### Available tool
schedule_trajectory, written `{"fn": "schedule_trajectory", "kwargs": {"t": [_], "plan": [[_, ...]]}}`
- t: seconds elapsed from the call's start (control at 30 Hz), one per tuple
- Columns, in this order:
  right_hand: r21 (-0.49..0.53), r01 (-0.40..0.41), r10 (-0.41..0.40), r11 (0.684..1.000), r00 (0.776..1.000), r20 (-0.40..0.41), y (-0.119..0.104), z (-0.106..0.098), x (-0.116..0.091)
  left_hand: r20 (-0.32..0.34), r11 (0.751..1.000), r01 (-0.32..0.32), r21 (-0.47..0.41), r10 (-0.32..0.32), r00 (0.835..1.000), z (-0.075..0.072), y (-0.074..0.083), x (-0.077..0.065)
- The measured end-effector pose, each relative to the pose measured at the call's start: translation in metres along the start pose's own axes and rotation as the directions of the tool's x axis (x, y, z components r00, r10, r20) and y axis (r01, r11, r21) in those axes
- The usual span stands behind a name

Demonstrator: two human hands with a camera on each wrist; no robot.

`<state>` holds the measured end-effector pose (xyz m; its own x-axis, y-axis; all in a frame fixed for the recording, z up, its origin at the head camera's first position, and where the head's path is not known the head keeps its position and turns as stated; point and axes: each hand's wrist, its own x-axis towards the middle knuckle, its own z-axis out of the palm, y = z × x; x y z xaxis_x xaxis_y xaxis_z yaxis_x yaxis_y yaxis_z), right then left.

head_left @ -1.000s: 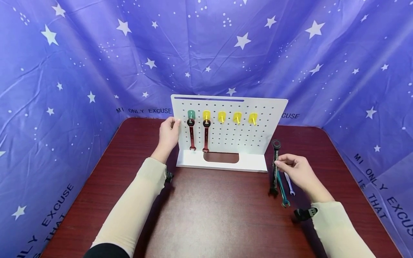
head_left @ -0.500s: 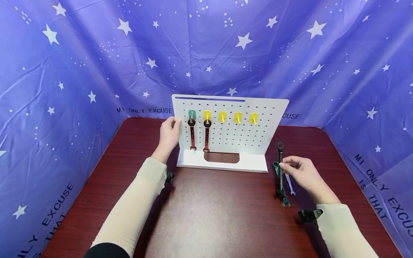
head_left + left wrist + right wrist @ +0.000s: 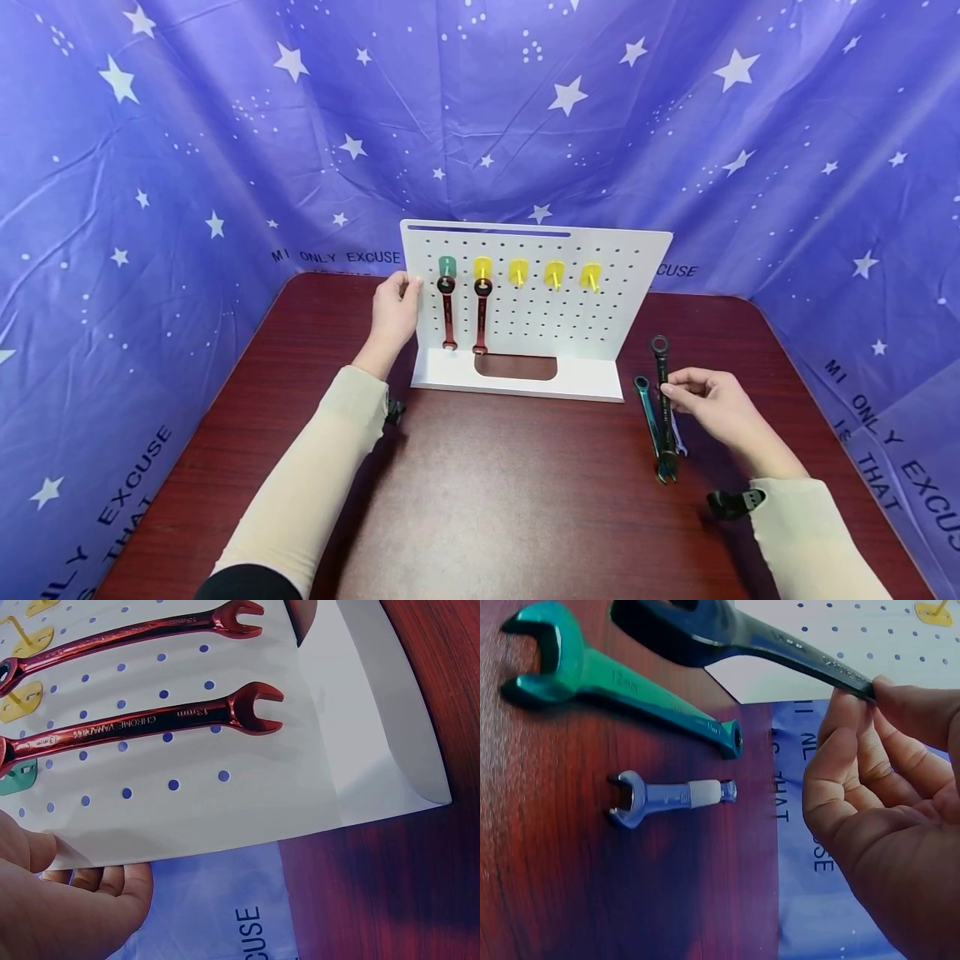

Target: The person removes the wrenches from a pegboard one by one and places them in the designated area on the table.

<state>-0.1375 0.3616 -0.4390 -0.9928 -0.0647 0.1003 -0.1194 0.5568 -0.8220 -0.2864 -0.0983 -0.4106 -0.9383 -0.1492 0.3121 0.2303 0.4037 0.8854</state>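
Note:
My left hand (image 3: 396,312) grips the left edge of a white pegboard (image 3: 555,321), thumb in front and fingers behind. Between thumb and fingertips my right hand (image 3: 716,408) pinches a black combination wrench (image 3: 795,654) at its middle, ring end away from me. It hangs over a green wrench (image 3: 622,679) and a small purple-blue wrench (image 3: 667,796) with a white band, both lying on the table. Two red wrenches hang on the board: one (image 3: 142,726) from the green hook (image 3: 447,265), the other (image 3: 135,636) from the leftmost yellow hook (image 3: 482,265).
Three more yellow hooks, including the rightmost yellow hook (image 3: 591,276), are on the board without tools. The board stands on a white base (image 3: 450,373) on the dark red table (image 3: 510,500). A blue starry curtain (image 3: 480,108) surrounds the table's back and sides.
My right hand has moved right and slightly toward me with the black wrench, which now overlaps the green and purple-blue wrenches. My left hand stays on the board's edge.

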Motion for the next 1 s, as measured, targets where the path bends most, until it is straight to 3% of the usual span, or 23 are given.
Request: {"fn": "schedule_trajectory", "kwargs": {"t": [0.47,1.0], "plan": [[0.010,-0.015,0.015,1.000,0.999,0.030,0.014,-0.009,-0.006,-0.001,1.000,-0.007,-0.002,0.007,1.000,0.000,0.000,0.000],[-0.063,-0.117,0.122,0.991,0.988,0.096,0.021,-0.018,-0.011,0.004,1.000,-0.004,-0.014,0.004,1.000,-0.001,0.001,0.000]]}}
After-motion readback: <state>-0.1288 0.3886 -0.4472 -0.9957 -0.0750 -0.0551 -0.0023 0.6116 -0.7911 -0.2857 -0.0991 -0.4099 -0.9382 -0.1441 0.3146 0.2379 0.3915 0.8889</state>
